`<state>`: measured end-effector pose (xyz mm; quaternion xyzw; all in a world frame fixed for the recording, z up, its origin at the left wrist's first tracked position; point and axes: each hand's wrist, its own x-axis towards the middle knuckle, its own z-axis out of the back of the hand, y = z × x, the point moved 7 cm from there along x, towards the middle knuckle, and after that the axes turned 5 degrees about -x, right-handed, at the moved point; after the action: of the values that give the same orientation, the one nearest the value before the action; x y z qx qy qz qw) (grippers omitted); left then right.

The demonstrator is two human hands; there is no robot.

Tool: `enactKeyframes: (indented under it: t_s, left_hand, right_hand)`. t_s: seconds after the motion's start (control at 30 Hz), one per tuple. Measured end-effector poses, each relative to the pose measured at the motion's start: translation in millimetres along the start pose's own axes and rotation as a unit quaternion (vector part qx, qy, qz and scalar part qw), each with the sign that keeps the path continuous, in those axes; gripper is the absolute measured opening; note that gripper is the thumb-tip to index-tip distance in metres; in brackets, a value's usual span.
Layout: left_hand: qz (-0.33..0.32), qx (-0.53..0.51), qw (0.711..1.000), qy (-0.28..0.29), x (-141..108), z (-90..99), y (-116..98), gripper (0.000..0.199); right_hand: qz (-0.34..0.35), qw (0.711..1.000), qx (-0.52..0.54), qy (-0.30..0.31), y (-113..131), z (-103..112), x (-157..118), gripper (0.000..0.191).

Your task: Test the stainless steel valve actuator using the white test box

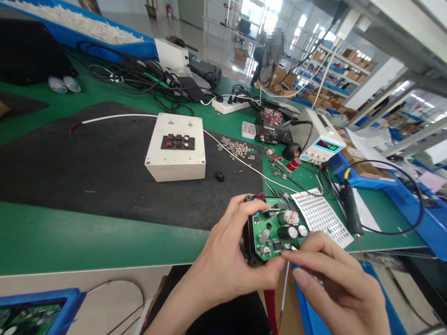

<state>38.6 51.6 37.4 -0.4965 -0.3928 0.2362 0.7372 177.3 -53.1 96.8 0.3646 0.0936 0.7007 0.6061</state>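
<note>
blue bin (148,50): white pieces (87,24), rear left | black cables (148,70): looped | power supply (316,128): display (327,145) lit

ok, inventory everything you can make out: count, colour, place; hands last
housing: one, black, in left hand
circuit board: one, green, in housing
workbench: one, green, foreground
mat: one, black, on workbench
panel-topped box: one, white, on mat
cylindrical part: one, black, right of box
rings: many, silvery, mat's right end
cables: several, black, rear
power strip: one, white, behind box
bench power supply: one, white, right rear
loose parts: uncounted, mixed, by power supply
dotted sheet: one, white, right of circuit board
corded tool: one, black, right
trays: several, blue, left and right
cardboard boxes: many, brown, background
left hand: one, bare, gripping housing
right hand: one, bare, by circuit board's near edge
</note>
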Motion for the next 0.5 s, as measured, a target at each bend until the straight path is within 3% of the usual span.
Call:
enactKeyframes:
  t_s: [0.23, 0.3, 0.37, 0.4, 0.43, 0.47, 0.5]
  left_hand:
    - [-0.005, 0.013, 1.0, -0.009, -0.3, 0.3, 2.2, 0.079]
    - [0.003, 0.013, 1.0, -0.007, -0.3, 0.2, 3.3, 0.08]
    - [0.013, 0.009, 1.0, -0.001, 0.1, -0.4, 4.3, 0.079]
    - [0.015, 0.006, 1.0, 0.001, 0.3, -0.7, 4.4, 0.078]
    - [0.016, 0.005, 1.0, 0.001, 0.5, -0.7, 4.4, 0.077]
    - [0.016, 0.004, 1.0, 0.001, 0.6, -0.7, 4.4, 0.077]
    - [0.016, 0.005, 1.0, -0.001, 0.5, -0.6, 4.4, 0.077]
  right_hand:
    - [-0.035, 0.999, 0.034, -0.01, -2.4, 5.5, -1.1, 0.026]
    - [-0.066, 0.996, 0.029, -0.059, -13.5, 20.4, -7.8, 0.022]
    - [-0.129, 0.976, 0.003, -0.174, -41.7, 51.1, -17.9, 0.013]
    - [-0.176, 0.952, -0.021, -0.249, -63.2, 71.2, -25.6, 0.012]
    - [-0.213, 0.927, -0.063, -0.302, -86.3, 90.0, -31.9, 0.022]
    - [-0.249, 0.904, -0.145, -0.315, -110.8, 106.1, -34.9, 0.035]
    - [-0.291, 0.884, -0.248, -0.269, -139.3, 116.9, -33.3, 0.048]
